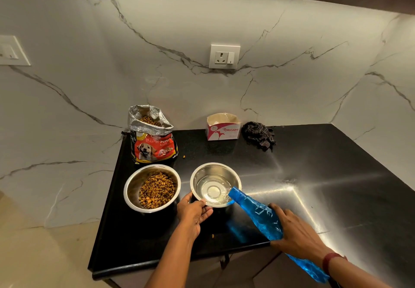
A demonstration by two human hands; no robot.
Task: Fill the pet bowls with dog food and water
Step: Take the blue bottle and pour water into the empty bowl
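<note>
Two steel bowls sit side by side on the black counter [143, 238]. The left bowl [132, 189] holds brown kibble. The right bowl [233, 175] has clear water in its bottom. My left hand [194, 212] grips the near rim of the right bowl. My right hand [296, 233] holds a blue plastic bottle [258, 213] tilted down, its mouth resting over the bowl's near right rim. An open red dog food bag [153, 147] stands behind the left bowl, with kibble visible inside.
A small open pink and white carton [223, 128] and a crumpled dark checked cloth [260, 136] lie near the marble back wall. Two stray kibble pieces [184, 156] lie on the counter. The counter's left and front edges drop off close to the bowls.
</note>
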